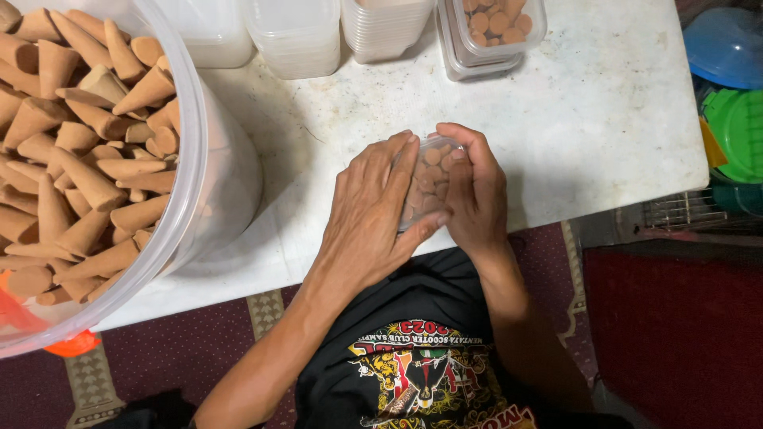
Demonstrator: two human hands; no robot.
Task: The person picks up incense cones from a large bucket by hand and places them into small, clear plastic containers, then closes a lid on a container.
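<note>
A small clear plastic container point(430, 176) packed with brown cones, their round bases facing up, rests on the white table point(588, 119) near its front edge. My left hand point(373, 214) lies flat over the container's left side, fingers stretched across it. My right hand point(475, 191) cups its right side, fingers curled over the far rim. Both hands grip the container between them.
A big clear tub point(199, 159) heaped with brown cones point(79, 135) fills the left. Stacked empty clear containers point(298, 36) and a filled one point(497, 24) stand along the far edge. Blue and green plastic lids point(731, 87) lie off the table's right end, above a red patterned carpet point(675, 326).
</note>
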